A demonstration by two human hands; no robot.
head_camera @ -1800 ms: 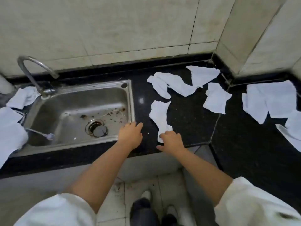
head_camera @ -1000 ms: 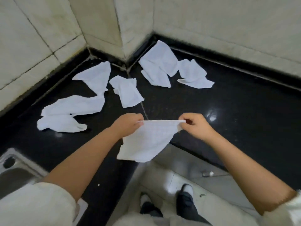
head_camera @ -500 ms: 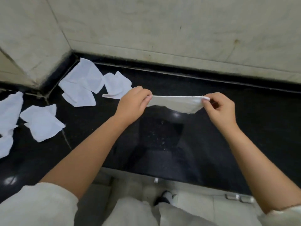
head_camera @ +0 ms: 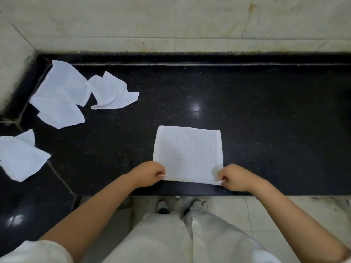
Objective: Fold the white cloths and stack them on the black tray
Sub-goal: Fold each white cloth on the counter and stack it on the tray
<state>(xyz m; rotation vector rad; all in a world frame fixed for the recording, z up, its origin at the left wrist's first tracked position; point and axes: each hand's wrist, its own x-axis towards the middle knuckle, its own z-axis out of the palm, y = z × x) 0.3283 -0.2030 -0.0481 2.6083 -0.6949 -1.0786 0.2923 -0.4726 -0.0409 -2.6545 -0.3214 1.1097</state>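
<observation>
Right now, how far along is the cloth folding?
Early. Nothing looks folded, and no tray is in view. In hand: the flat cloth lies spread on the counter, left hand and right hand pinching its near corners. Left: crumpled cloths at the left.

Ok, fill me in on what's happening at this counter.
A person is laying one white cloth flat on the black counter. The left hand and right hand each pinch a near corner at the counter's front edge. It is spread out, not yet folded. Several crumpled cloths lie loose on the counter to the left, near the wall corner. No tray is in view.
</observation>
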